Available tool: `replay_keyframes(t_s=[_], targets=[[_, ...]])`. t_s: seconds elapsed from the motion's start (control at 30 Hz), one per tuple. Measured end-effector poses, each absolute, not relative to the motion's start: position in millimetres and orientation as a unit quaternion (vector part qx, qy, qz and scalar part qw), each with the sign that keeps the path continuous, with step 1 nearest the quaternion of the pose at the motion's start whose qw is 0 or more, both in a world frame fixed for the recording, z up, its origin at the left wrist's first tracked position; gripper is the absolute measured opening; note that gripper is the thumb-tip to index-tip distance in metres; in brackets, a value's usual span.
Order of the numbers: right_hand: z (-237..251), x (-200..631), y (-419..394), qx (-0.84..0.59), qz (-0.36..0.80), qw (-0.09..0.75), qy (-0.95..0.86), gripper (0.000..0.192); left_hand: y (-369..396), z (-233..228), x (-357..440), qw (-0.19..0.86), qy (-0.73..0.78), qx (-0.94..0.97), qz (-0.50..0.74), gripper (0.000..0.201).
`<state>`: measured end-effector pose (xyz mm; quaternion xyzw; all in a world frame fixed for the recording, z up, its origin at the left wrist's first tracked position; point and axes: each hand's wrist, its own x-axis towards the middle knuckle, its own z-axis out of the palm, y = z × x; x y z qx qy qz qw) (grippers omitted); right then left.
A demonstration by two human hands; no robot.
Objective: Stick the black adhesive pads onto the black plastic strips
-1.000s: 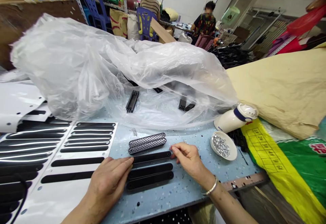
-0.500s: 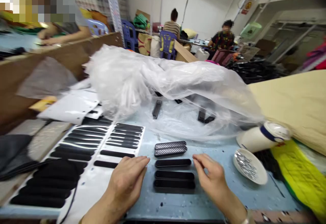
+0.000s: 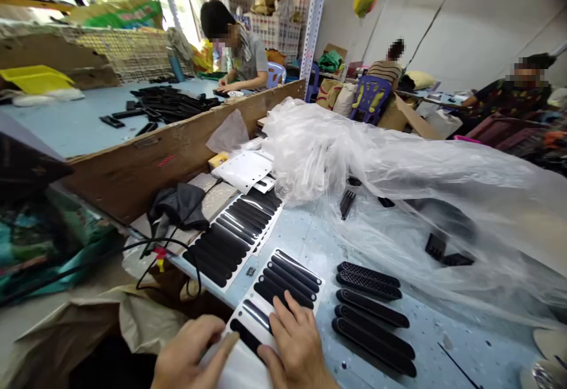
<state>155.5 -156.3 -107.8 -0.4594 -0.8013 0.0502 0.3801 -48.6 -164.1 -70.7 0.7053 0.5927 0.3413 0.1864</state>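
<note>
Both hands are on the sticker sheet (image 3: 283, 294) at the table edge: left hand (image 3: 190, 356) and right hand (image 3: 295, 345) look flat, pressing rather than gripping. Looks like picking a strip; next, peel carefully toward the grilles (image 3: 372, 312) just right.

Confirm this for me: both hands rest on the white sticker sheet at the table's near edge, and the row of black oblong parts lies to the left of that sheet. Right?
Not quite. In the head view the left hand and right hand do rest on the white sticker sheet at the near edge, but the black oblong parts lie to the right of the sheet, not the left.
</note>
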Motion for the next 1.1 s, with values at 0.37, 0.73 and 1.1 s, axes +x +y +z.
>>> replay_keyframes(t_s=[0.37, 0.73, 1.1], targets=[[-94.1, 177.8, -186.4, -0.439, 0.166, 0.479, -0.742, 0.022, -162.7, -66.2, -6.9, 0.760, 0.453, 0.249, 0.394, 0.030], [-54.9, 185.2, -155.6, -0.433, 0.434, 0.530, -0.585, 0.019, -143.7, -20.4, 25.0, 0.666, 0.410, 0.503, 0.369, 0.023], [-49.3, 196.4, -142.0, -0.491, 0.411, 0.556, -0.529, 0.022, -130.7, -30.1, 24.1, 0.723, 0.422, 0.405, 0.367, 0.025]])
